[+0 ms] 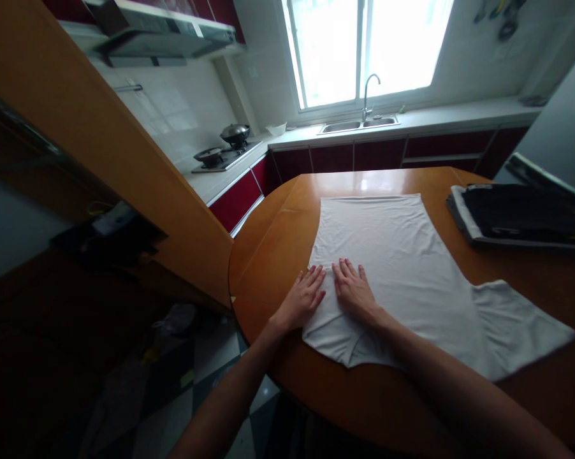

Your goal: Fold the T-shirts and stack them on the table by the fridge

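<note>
A white shirt [393,255] lies spread on the round wooden table [263,248], its hem toward the window and one sleeve stretched out at the right. My left hand [303,298] rests flat on the shirt's left edge, fingers extended. Just to its right, my right hand [353,290] lies on the cloth with fingers spread, and its forearm crosses the lower part of the shirt. Near the left hand the fabric is folded over, with creases below both hands.
Dark folded clothes [521,213] are stacked at the table's right side. Beyond the table stand a counter with a sink [359,125] and a stove [225,158] with pans. A wooden panel [139,172] rises at the left.
</note>
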Tool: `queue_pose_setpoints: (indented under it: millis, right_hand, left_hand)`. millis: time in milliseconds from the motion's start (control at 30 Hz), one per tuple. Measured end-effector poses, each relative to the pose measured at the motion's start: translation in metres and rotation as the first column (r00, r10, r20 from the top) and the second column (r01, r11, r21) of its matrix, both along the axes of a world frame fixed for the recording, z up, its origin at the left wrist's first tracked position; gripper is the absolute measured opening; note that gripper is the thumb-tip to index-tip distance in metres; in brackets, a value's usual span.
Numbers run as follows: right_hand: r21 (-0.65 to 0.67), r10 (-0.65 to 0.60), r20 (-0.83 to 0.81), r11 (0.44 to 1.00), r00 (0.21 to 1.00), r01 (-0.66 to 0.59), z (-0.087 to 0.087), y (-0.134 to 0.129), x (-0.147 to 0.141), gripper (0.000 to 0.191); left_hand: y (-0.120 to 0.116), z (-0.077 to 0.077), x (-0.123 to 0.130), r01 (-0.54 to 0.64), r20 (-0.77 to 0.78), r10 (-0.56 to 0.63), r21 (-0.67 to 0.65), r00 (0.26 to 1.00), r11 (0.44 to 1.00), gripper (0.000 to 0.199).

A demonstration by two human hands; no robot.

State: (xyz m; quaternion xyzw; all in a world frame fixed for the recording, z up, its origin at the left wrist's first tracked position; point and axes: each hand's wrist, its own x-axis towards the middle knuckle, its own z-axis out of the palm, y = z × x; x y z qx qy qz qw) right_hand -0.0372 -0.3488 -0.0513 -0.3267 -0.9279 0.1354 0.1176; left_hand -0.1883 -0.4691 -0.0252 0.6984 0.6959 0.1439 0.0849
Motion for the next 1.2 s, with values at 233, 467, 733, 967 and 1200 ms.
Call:
queue_pose_setpoints:
  millis: [233,467,733,967,1200]
  right_hand:
    - [0.016,0.002,-0.017,1.000,1.000,-0.002,-0.004,0.001,0.000,0.055]
    - [0.017,0.004,-0.012,1.000,1.000,-0.004,-0.006,0.001,-0.001,0.055]
    - [0.002,-0.008,-0.007,1.000,1.000,0.008,0.005,-0.002,0.001,0.056]
    - [0.006,-0.040,-0.003,0.999,0.999,0.040,0.001,-0.001,0.000,0.056]
    - [0.012,0.057,-0.057,0.998,0.997,-0.056,0.006,-0.005,0.000,0.056]
  left_hand:
    - [-0.038,0.004,0.015,-0.182,0.025,0.180,0.119,0.983,0.976,0.056]
    - [-0.071,-0.017,0.019,-0.130,-0.136,0.114,-0.108,0.984,0.986,0.069]
    - [-0.013,0.006,0.013,-0.183,-0.095,0.183,0.015,0.978,0.983,0.057]
    - [0.011,-0.022,0.006,-0.152,-0.259,0.148,0.002,0.954,0.988,0.060]
    - [0.009,-0.029,0.003,-0.152,-0.285,0.151,0.018,0.947,0.988,0.060]
